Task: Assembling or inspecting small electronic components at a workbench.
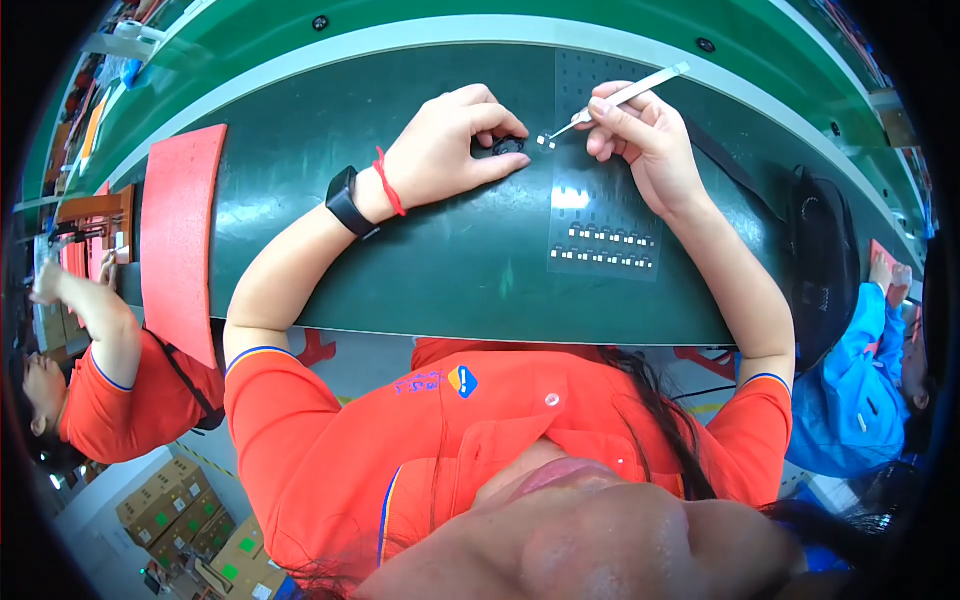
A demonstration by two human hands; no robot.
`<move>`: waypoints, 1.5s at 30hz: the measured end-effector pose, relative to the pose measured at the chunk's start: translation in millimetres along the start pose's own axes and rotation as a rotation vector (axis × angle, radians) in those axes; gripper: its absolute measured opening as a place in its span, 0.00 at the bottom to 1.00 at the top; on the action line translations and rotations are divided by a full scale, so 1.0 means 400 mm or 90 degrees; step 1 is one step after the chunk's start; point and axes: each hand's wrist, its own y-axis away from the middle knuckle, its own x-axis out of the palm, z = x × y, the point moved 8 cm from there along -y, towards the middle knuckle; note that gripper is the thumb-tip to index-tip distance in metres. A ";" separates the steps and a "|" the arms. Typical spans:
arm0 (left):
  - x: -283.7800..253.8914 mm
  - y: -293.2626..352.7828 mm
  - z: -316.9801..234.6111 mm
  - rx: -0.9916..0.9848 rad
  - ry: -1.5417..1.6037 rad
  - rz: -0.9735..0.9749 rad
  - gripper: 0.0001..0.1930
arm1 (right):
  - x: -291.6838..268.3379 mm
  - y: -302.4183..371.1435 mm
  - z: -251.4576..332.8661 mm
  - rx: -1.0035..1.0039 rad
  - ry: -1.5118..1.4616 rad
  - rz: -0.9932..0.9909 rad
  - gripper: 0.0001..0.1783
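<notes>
My left hand (pixel 462 140) is curled on the green tabletop, its thumb and fingers closed around a small black part (pixel 509 146) that is mostly hidden. In my right hand (pixel 645 135) is a pair of white tweezers (pixel 648 84), held like a pen and angled down to the left. Their tip meets or nearly touches small pale pieces (pixel 546 141) beside my left fingertips; whether it grips one cannot be made out. Under my right hand lies a clear plastic sheet (pixel 622 207). Two rows of small black-and-white pieces (pixel 603 258) sit on its near part.
A red mat (pixel 180 240) covers the table's left end. Toward the right end lies a black bag or case (pixel 822 270). A person in orange (pixel 140 400) is at my left, another in blue (pixel 845 390) at my right. Cardboard boxes (pixel 175 505) stand behind, lower left.
</notes>
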 end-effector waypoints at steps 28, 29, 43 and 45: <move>-0.006 0.047 0.011 -0.030 -0.068 0.017 0.17 | 0.095 -0.015 -0.019 -0.114 0.141 0.072 0.11; -0.006 0.046 0.010 -0.030 -0.068 0.018 0.17 | 0.094 -0.016 -0.020 -0.109 0.141 0.069 0.11; -0.003 0.048 0.024 -0.061 -0.004 0.006 0.16 | 0.089 -0.018 -0.023 -0.113 0.145 0.064 0.11; -0.001 0.048 0.025 -0.060 -0.003 0.006 0.16 | 0.088 -0.018 -0.025 -0.113 0.144 0.065 0.11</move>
